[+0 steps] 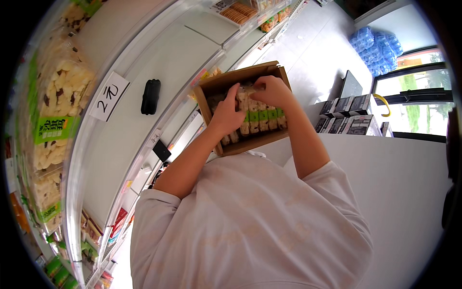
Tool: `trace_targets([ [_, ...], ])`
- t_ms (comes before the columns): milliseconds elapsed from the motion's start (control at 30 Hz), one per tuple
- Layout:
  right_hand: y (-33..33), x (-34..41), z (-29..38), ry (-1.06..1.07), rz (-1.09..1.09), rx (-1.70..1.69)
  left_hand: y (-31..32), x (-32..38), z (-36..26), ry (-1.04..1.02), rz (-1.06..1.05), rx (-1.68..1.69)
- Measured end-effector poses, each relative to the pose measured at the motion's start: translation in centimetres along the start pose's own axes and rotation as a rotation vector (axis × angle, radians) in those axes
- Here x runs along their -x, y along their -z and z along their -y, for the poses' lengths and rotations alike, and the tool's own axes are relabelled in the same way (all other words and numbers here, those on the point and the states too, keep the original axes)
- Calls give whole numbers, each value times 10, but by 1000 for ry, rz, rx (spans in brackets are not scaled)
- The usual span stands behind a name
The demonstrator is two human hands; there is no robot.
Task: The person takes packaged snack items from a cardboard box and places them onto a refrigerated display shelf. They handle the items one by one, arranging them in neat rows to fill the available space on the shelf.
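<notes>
An open cardboard box (pixel 249 146) is right in front of my body, tilted in this view. Wrapped puffed-grain snack bars (pixel 253 123) with green label bands stand packed in a row inside it. My left hand (pixel 229 113) reaches in over the row's left side, index finger stretched along the packs and thumb near the green band. At the far end of the same packs is my right hand (pixel 272 92), its fingers bent down onto their tops. Whether either hand grips a pack is hidden by the fingers.
White shelving (pixel 169 68) runs along the left, holding a black case (pixel 151 96) and a handwritten price card (pixel 110 95). Large bagged snacks (pixel 57 97) fill the nearer shelf. Rightward are a white surface (pixel 389 180), stacked boxes (pixel 348 113) and blue-wrapped bottles (pixel 377 48).
</notes>
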State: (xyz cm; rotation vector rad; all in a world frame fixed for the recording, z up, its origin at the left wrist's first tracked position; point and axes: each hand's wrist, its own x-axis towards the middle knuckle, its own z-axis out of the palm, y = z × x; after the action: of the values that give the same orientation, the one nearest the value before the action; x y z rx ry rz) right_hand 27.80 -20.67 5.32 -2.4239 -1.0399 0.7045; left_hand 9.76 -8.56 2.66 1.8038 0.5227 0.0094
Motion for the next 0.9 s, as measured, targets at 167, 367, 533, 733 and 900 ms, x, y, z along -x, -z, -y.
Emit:
trace_targets([
  [167, 16, 50, 50, 72, -345, 56, 6, 19, -2, -235, -78, 398],
  [367, 35, 72, 97, 83, -571, 118, 26, 30, -37, -422, -80, 478],
  [533, 46, 105, 135, 216, -674, 166, 40, 50, -50, -522, -149, 545],
  [733, 8, 136, 194, 569, -992, 453, 17, 60, -36, -348, -11, 1319],
  [900, -10, 151, 210, 690, -799, 394, 16, 65, -19, -242, 148, 1606],
])
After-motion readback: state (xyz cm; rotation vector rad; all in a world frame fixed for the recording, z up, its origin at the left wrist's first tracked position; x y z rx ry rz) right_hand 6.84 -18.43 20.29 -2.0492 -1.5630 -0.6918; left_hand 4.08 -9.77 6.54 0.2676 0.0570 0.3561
